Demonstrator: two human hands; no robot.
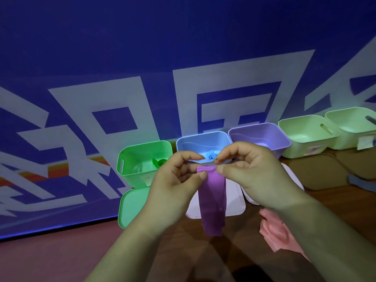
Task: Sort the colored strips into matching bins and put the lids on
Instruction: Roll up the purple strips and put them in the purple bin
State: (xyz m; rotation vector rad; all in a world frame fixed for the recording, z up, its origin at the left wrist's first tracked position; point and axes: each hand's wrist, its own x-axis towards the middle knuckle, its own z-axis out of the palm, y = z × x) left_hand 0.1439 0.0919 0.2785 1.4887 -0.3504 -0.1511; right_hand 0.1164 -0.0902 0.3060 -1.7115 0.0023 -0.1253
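Left grip [179,176] and right grip [244,169] both pinch the purple strip [213,204] by its top, dangling above the tabletop [240,249] middle, likely starting a roll for the purple bin [258,132] at the back edge.

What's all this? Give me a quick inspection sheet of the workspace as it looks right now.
Surface: brown table.
Job's things: purple strip hanging from both hands; pink strip lying on table; green bin and blue bin each hold a rolled strip; purple bin and pale green bins; green lid, white lids, tan lids all off.
Clutter: dark object at right edge, unclear.
Grippers: left hand and right hand pinch the strip's top end.
Cables: nothing seen.
Surroundings: blue banner with white characters behind bins.
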